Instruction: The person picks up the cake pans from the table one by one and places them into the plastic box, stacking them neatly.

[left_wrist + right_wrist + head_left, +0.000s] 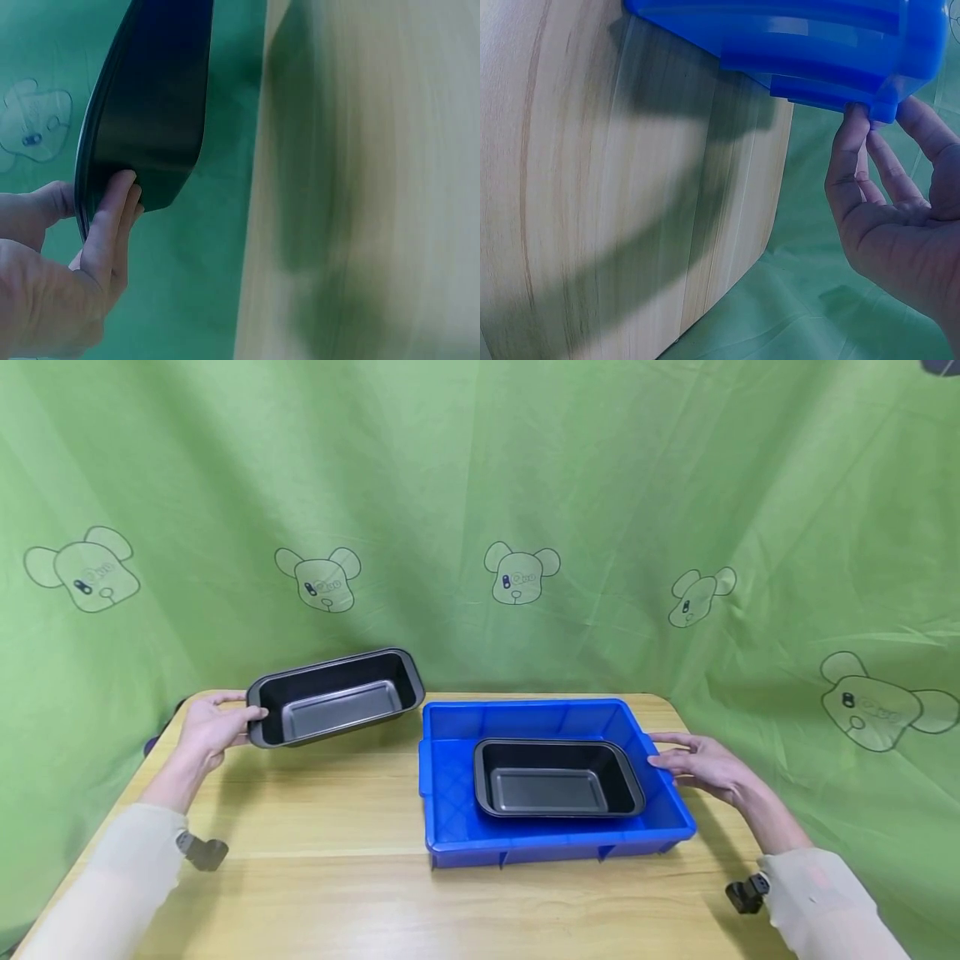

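Note:
My left hand [212,727] pinches the left end of a dark loaf pan [341,700], thumb over the rim and fingers along the outer wall. The left wrist view shows that pan [154,97] raised off the table, its shadow falling on the wood. A second dark loaf pan [555,789] sits inside a blue plastic bin [453,852], toward its front. At the bin's right side, my right hand [705,766] grips the rim between thumb and fingers. In the right wrist view, the fingertips [857,116] are tucked under the bin's edge [810,45].
The wooden table [322,893] reaches under the bin and toward me. Behind it and at both sides hangs a green curtain [420,485] printed with mouse-like cartoon heads. A small dark camera [747,893] is strapped at the right wrist.

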The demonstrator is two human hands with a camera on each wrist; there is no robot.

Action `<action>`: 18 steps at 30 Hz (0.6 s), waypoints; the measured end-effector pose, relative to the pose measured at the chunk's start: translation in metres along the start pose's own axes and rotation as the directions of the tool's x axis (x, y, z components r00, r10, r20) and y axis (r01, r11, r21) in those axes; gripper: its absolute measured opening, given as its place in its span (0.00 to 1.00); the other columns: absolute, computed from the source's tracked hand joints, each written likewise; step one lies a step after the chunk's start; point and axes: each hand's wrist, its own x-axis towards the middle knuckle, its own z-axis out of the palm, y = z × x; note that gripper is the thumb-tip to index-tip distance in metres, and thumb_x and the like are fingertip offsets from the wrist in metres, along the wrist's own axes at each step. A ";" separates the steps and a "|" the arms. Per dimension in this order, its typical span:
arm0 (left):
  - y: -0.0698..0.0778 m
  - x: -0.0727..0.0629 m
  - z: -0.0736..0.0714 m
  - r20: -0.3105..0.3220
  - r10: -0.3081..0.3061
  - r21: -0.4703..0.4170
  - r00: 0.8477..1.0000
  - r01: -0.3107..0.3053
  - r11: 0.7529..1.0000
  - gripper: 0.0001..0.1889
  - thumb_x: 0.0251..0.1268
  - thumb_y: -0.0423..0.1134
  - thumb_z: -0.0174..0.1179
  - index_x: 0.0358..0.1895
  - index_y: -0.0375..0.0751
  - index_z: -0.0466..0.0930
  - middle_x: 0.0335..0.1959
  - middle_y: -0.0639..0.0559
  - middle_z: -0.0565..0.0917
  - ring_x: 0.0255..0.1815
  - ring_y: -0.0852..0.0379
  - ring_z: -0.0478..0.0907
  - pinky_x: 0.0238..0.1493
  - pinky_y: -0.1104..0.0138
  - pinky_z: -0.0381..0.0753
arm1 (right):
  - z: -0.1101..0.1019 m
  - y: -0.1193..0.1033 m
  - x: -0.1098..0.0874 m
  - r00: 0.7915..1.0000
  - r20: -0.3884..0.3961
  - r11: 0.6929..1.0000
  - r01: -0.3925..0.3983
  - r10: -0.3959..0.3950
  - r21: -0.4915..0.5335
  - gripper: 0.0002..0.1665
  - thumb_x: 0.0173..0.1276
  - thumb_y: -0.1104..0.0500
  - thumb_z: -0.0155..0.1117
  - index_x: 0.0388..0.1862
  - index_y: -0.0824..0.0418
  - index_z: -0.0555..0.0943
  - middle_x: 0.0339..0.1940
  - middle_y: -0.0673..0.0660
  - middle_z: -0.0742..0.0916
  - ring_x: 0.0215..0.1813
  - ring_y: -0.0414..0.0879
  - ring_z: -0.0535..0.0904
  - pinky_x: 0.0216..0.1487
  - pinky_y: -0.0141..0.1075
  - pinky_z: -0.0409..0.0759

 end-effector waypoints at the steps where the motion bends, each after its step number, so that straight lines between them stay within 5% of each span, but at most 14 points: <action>1: 0.002 -0.001 0.002 -0.002 0.004 0.011 1.000 -0.004 1.000 0.26 0.69 0.27 0.62 0.68 0.28 0.66 0.23 0.63 0.85 0.25 0.65 0.89 0.35 0.71 0.93 | 0.000 0.000 0.000 1.000 0.000 1.000 0.000 0.000 -0.001 0.44 0.77 0.57 0.67 0.83 0.70 0.58 0.44 0.44 0.93 0.47 0.39 0.90 0.50 0.36 0.90; 18: 0.027 -0.021 0.036 0.020 0.049 -0.009 0.999 -0.049 0.999 0.28 0.68 0.25 0.63 0.68 0.27 0.66 0.24 0.62 0.85 0.27 0.64 0.89 0.37 0.69 0.93 | -0.001 0.001 0.000 1.000 0.005 1.000 0.012 -0.012 -0.009 0.44 0.78 0.58 0.66 0.83 0.71 0.57 0.44 0.43 0.93 0.47 0.39 0.90 0.51 0.35 0.90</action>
